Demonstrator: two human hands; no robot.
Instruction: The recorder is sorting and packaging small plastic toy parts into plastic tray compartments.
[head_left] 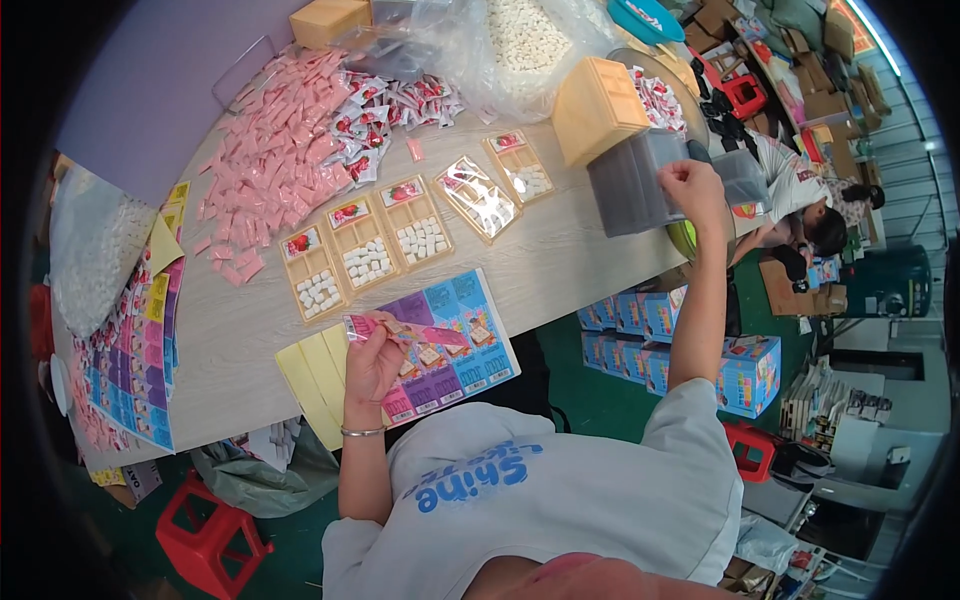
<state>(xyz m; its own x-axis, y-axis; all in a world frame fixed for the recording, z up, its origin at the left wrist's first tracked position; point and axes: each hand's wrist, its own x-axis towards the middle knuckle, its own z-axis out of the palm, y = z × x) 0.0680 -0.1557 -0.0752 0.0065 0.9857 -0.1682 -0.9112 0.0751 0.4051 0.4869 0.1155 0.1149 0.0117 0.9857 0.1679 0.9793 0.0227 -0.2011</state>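
Note:
My left hand point(372, 368) is closed on a pink printed sticker strip point(435, 333), over sheets of coloured labels point(468, 350) near the table's front edge. My right hand point(692, 190) is raised at the right, fingers pinched together over the grey translucent bins point(635, 185); what it holds, if anything, is too small to make out. Ahead of my left hand stand several cream compartment trays point(368, 262) with small white pieces and a strawberry-print sachet in each. One tray point(477, 198) has a shiny clear cover.
Pink sachets point(270, 150) lie heaped at the far left, beside strawberry-print sachets point(370, 125). A bag of white pieces point(525, 40) and a stack of cream trays point(600, 110) stand at the back. Blue boxes point(750, 375) and a red stool point(208, 535) are on the floor. A person point(800, 190) bends at the right.

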